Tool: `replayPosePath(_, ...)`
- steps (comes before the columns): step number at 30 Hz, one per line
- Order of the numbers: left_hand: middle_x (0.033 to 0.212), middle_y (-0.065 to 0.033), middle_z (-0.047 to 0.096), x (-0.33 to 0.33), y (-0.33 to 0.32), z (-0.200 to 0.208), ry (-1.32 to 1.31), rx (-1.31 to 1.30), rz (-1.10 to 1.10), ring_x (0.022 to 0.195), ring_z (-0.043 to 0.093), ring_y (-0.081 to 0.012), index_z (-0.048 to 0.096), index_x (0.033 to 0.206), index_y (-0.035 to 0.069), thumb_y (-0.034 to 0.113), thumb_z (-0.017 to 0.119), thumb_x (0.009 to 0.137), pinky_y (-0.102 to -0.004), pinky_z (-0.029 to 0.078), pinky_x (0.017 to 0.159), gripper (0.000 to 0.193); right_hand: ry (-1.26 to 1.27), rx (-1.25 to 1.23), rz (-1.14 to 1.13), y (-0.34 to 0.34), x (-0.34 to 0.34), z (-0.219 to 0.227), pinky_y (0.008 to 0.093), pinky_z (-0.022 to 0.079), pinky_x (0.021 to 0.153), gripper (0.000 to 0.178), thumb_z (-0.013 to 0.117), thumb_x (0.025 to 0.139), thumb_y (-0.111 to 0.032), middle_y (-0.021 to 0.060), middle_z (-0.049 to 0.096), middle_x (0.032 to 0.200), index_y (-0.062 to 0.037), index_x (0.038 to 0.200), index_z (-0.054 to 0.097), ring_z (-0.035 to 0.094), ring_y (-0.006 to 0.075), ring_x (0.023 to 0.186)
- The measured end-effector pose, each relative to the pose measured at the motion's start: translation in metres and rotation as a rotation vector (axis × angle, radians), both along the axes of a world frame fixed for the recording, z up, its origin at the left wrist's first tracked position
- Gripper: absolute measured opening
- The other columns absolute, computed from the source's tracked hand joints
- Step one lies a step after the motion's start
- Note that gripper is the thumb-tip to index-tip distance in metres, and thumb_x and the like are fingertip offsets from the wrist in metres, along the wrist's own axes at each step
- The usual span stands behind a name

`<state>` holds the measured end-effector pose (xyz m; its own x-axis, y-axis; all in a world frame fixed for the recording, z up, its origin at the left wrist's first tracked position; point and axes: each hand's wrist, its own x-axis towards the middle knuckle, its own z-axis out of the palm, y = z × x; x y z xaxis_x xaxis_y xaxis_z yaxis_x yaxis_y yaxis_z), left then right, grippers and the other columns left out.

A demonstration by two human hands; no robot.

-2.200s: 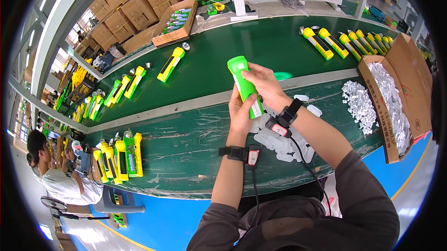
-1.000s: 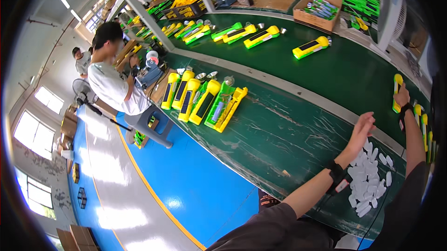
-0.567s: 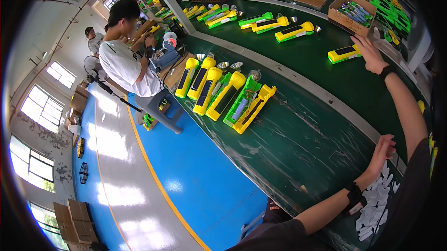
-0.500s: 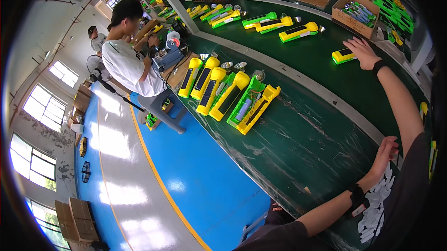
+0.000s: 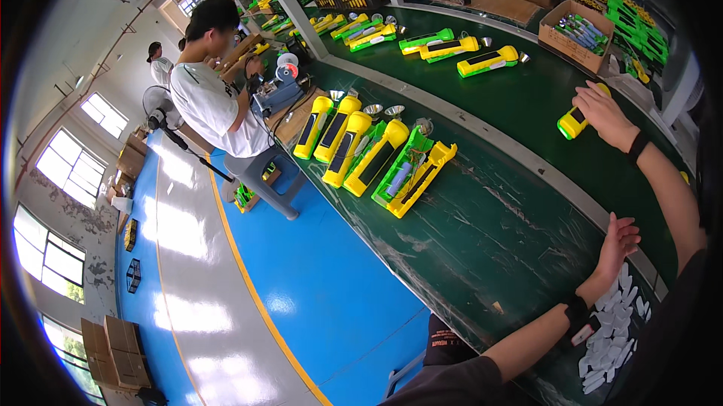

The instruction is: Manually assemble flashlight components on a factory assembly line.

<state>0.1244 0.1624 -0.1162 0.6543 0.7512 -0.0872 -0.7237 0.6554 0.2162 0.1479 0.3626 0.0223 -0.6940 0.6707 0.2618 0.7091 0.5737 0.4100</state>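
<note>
My right hand (image 5: 606,118) lies over a yellow and green flashlight (image 5: 572,124) on the dark green belt, its fingers curled round the body. The palm and fingers hide much of that flashlight. Nearer to me, my left hand (image 5: 619,244) hovers by the metal rail with nothing in it, fingers apart. Beside its wrist is a pile of small white plastic pieces (image 5: 608,338). On the bench to the left stands a row of yellow and green flashlights (image 5: 343,148). The nearest, an opened flashlight (image 5: 403,180), shows a battery and wires inside.
More flashlights (image 5: 489,62) lie along the far belt, some with loose reflectors. A cardboard box (image 5: 576,33) of batteries and wires stands at the far right. A metal rail (image 5: 520,154) divides bench and belt. A co-worker (image 5: 215,105) sits by a blue machine (image 5: 282,90).
My right hand has closed over the flashlight, which is now more tilted. My left hand has risen slightly, its fingers more spread. The view has shifted a little.
</note>
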Motion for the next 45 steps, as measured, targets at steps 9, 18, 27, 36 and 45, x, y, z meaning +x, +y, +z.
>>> replayPosePath(9,0.108,-0.0067,0.062,-0.038,-0.011,0.038,-0.279,-0.004,-0.483,0.099,0.060,-0.0208,0.054,0.117,0.012,0.066,0.034,0.089,-0.0414,0.047,0.087,0.065,0.097,-0.363,-0.105,-0.235,0.012,0.086,0.0435,0.034,0.106,0.020,0.054,0.075,-0.011,0.0081,0.061,0.103,-0.0046,0.093,0.059,0.051,0.0269,0.117)
replayPosePath(18,0.123,-0.0092,0.051,-0.054,-0.005,0.028,0.175,0.252,-0.333,0.113,0.051,-0.0235,0.041,0.130,0.012,0.047,0.040,0.095,-0.0412,0.045,0.093,0.049,0.578,0.052,0.046,-0.299,0.043,-0.002,0.0405,0.048,0.076,0.024,0.061,0.072,-0.017,0.0137,0.050,0.096,-0.0002,0.088,0.054,0.054,0.0314,0.095)
replayPosePath(27,0.131,-0.0107,0.048,-0.035,-0.024,0.042,0.379,0.420,-0.518,0.119,0.047,-0.0239,0.041,0.133,0.016,0.048,0.038,0.095,-0.0455,0.036,0.100,0.050,0.464,0.257,-0.043,-0.333,0.056,-0.031,0.0424,0.048,0.077,0.020,0.063,0.071,-0.007,0.0239,0.052,0.109,0.0021,0.089,0.062,0.055,0.0381,0.098)
replayPosePath(36,0.136,-0.0146,0.042,-0.049,-0.036,0.068,0.307,0.351,-0.343,0.128,0.037,-0.0299,0.042,0.130,0.004,0.041,0.039,0.094,-0.0482,0.024,0.108,0.052,1.024,0.087,-0.610,-0.342,0.001,-0.031,0.0416,0.039,0.080,0.055,0.067,0.077,-0.037,0.0188,0.047,0.098,0.0016,0.112,0.050,0.047,0.0330,0.089)
replayPosePath(45,0.127,-0.0050,0.054,-0.045,-0.014,0.027,0.529,0.521,-0.230,0.118,0.048,-0.0237,0.048,0.124,0.011,0.042,0.043,0.092,-0.0457,0.034,0.100,0.044,1.184,0.141,-0.724,-0.334,-0.012,-0.026,0.0422,0.044,0.071,0.037,0.065,0.075,-0.023,0.0175,0.053,0.089,0.0010,0.101,0.055,0.053,0.0316,0.082)
